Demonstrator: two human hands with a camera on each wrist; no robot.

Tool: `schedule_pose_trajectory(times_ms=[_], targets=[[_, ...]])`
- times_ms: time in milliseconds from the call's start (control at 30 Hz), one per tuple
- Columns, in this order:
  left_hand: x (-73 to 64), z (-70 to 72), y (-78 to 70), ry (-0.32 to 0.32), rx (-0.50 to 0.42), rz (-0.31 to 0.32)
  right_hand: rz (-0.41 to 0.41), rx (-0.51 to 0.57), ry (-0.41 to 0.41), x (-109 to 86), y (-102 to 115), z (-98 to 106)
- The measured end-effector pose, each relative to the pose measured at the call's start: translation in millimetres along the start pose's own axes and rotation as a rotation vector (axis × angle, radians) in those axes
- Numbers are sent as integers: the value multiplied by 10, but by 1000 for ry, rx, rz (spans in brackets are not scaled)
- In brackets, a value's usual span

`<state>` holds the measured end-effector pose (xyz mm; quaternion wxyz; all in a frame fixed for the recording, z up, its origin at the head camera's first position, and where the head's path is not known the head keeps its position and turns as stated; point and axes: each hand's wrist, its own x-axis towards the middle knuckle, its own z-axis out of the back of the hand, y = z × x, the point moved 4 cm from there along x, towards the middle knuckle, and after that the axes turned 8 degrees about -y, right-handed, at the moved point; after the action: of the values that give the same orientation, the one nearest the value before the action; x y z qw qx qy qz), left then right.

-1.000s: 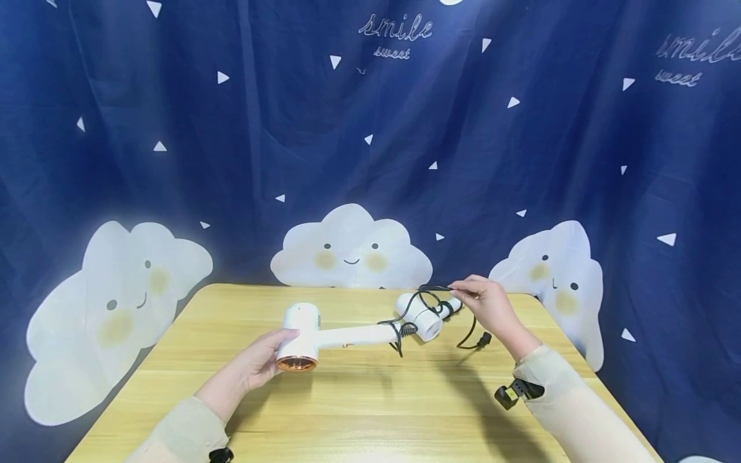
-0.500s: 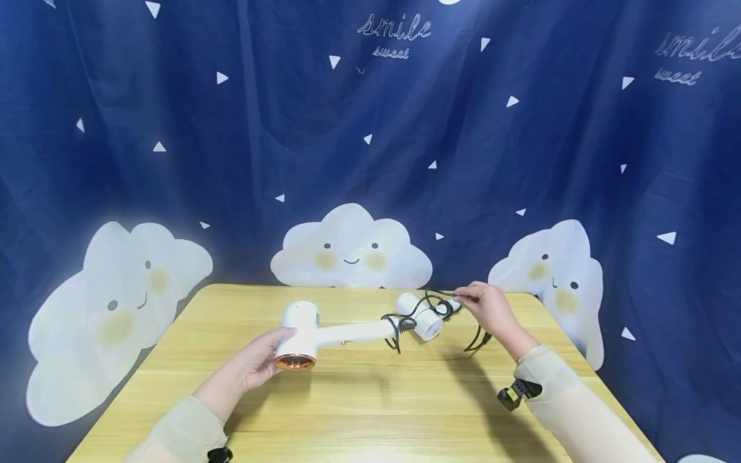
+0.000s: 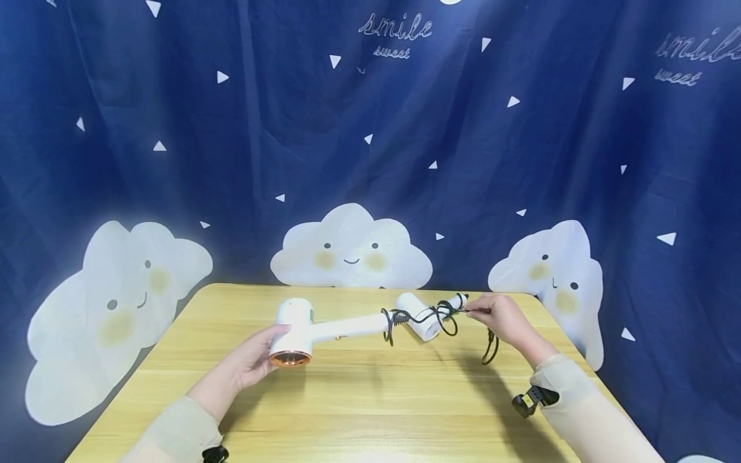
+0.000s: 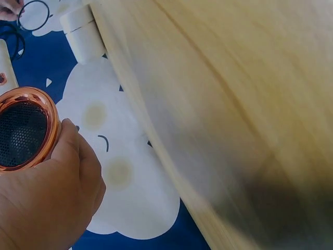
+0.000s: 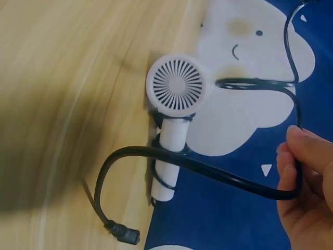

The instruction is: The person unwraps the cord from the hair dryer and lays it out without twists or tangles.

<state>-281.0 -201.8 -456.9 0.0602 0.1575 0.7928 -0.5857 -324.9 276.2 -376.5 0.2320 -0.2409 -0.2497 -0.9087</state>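
Note:
My left hand (image 3: 255,357) grips the head of a white hair dryer (image 3: 292,331) with a copper-coloured rim, held above the table. In the left wrist view, its dark mesh grille (image 4: 23,133) faces the camera. The dryer's handle stretches right, and its black power cord (image 3: 417,319) coils round the handle's end. Between thumb and fingers, my right hand (image 3: 500,315) pinches this cord. The cord's free end loops down below that hand, with the plug (image 5: 122,233) hanging in the right wrist view.
A second white hair dryer (image 3: 418,315) lies on the wooden table (image 3: 370,411) towards the back, behind the stretched cord. Its handle, wrapped in a dark cord, shows in the right wrist view. A blue curtain (image 3: 324,128) with cloud prints hangs behind the table.
My right hand has moved right and lower, drawing the cord into a longer line. The cord's plug end has swung right. My left hand has shifted slightly left with the dryer.

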Motion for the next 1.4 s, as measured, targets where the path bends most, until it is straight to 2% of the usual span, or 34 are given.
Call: schedule_pose_trajectory(times_ms=[333,467,600,867,1133,1400], targets=[[-11,20,-24,12,-41,7,7,-31,124,-138,-76,31],[-24,35,-43,-13,-45,10,17,-45,188,-174,-113,33],[-23,55,-49,-25,-52,14,-8,-43,256,-205,-161,43],[-30,93,-58,-25,-52,15,-55,-54,342,-268,-266,49],[-37,122,-72,6,-44,8,-68,-69,368,-342,-366,124],[-38,132,-78,-19,-55,10,-42,-135,360,-385,-510,192]])
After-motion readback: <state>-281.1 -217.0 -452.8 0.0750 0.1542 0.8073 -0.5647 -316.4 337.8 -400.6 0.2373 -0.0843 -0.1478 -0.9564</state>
